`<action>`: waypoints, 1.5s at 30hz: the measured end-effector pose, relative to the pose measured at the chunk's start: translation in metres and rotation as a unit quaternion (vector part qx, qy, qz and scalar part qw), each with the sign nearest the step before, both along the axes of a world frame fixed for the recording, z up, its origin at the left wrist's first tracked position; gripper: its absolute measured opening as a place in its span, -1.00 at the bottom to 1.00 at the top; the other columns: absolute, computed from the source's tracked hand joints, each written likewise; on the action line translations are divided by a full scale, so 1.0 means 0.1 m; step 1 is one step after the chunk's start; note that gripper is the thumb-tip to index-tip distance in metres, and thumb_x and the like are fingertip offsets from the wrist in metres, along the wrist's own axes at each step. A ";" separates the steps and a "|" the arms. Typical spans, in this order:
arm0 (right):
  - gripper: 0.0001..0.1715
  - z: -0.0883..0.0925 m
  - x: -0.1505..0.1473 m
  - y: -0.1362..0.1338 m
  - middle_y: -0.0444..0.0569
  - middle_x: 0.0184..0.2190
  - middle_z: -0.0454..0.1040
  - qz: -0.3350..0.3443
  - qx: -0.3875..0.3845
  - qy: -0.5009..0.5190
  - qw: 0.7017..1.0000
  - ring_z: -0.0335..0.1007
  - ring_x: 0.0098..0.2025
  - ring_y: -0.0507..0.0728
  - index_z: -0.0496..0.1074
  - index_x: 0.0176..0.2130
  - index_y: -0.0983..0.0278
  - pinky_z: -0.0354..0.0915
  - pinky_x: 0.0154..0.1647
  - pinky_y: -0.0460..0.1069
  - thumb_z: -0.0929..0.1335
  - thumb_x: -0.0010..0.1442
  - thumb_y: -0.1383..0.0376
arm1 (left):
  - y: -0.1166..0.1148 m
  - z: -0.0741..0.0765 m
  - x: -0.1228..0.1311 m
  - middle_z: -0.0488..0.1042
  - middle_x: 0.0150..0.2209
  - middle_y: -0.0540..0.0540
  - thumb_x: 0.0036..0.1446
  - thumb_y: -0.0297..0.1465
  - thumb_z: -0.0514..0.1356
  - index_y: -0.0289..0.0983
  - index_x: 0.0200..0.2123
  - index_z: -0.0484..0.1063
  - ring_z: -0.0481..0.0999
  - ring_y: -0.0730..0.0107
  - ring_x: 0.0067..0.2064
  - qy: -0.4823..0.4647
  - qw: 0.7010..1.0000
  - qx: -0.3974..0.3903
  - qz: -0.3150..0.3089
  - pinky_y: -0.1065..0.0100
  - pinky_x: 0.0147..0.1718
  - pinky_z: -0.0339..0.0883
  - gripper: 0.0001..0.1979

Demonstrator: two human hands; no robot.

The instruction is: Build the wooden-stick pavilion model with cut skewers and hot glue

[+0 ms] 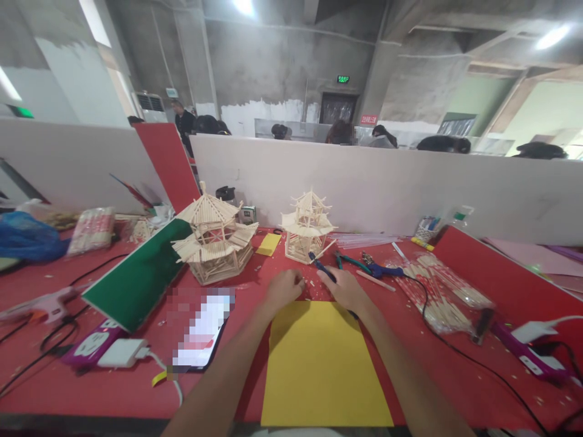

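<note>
My right hand (342, 285) is wrapped round a dark blue tool (322, 267), whose tip points at the smaller stick pagoda (307, 227). Beside it, my left hand (286, 285) has its fingers curled together; anything between them is too small to make out. Both wrists rest near the far edge of a yellow sheet (323, 370). A larger stick pagoda (216, 240) stands to the left. Teal-handled pliers (355, 261) and a blue glue gun (385, 270) lie to the right of my right hand.
On the red table (246, 364) lie a phone (204, 334), bagged sticks (437, 291) and a small yellow card (268, 244). A green board (141, 279) leans at left, near a white charger (122, 353). Black cables cross both sides. Behind stands a white partition (364, 182).
</note>
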State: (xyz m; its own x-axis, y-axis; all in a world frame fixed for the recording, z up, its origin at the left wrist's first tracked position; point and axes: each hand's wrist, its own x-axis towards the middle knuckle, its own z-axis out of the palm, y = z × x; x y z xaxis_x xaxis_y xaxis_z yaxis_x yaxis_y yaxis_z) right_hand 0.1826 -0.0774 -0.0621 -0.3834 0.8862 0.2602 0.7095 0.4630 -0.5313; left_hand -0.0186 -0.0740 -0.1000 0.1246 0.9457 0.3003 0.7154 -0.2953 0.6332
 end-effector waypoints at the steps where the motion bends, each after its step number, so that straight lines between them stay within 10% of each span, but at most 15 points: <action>1: -0.48 0.00 0.00 0.00 -0.05 -0.42 0.54 -0.001 0.004 0.001 1.000 0.44 -0.36 0.15 0.45 -0.26 0.24 0.11 -0.37 -0.06 0.12 0.36 -0.02 | 0.00 -0.03 0.00 0.46 -0.55 -0.05 0.05 -0.36 0.19 -0.25 -0.50 0.44 0.38 0.38 -0.51 0.007 1.000 -0.005 -0.009 0.42 -0.50 0.04 -0.87; 7: -0.51 -0.01 0.03 0.02 0.00 -0.29 0.59 0.012 0.013 0.000 1.000 0.48 -0.24 0.19 0.49 -0.19 0.23 0.17 -0.26 -0.05 0.15 0.35 -0.01 | 0.02 0.09 -0.05 0.52 -0.38 -0.10 0.09 -0.44 0.15 -0.25 -0.29 0.47 0.48 0.29 -0.35 -0.026 0.998 0.049 -0.002 0.35 -0.32 0.28 -0.88; 14: -0.47 0.01 0.06 -0.01 0.05 -0.18 0.60 0.065 -0.017 -0.053 0.996 0.50 -0.17 0.23 0.51 -0.06 0.22 0.22 -0.18 -0.02 0.17 0.33 -0.04 | -0.02 0.30 -0.16 0.38 0.15 -0.12 0.12 -0.54 0.11 -0.16 0.12 0.36 0.33 0.25 0.19 -0.065 0.968 0.151 -0.190 0.24 0.20 0.17 -0.52; 27: -0.38 -0.06 0.03 0.00 0.01 -0.43 0.57 0.068 0.013 -0.142 0.988 0.41 -0.41 0.12 0.52 -0.36 0.27 0.03 -0.41 -0.05 0.16 0.31 -0.10 | 0.09 0.13 -0.16 0.53 -0.03 -0.13 0.09 -0.52 0.18 -0.21 0.07 0.46 0.52 0.33 -0.14 -0.050 0.974 0.029 -0.220 0.39 -0.15 0.37 -0.56; 45: -0.22 -0.03 -0.03 -0.01 0.13 -0.35 0.58 0.010 0.067 -0.257 0.964 0.49 -0.29 0.22 0.52 -0.29 0.28 0.07 -0.36 -0.03 0.05 0.30 -0.20 | 0.11 0.14 -0.19 0.55 -0.08 -0.10 0.06 -0.63 0.11 -0.19 0.07 0.46 0.52 0.37 -0.12 -0.059 0.971 0.045 -0.227 0.39 -0.08 0.36 -0.50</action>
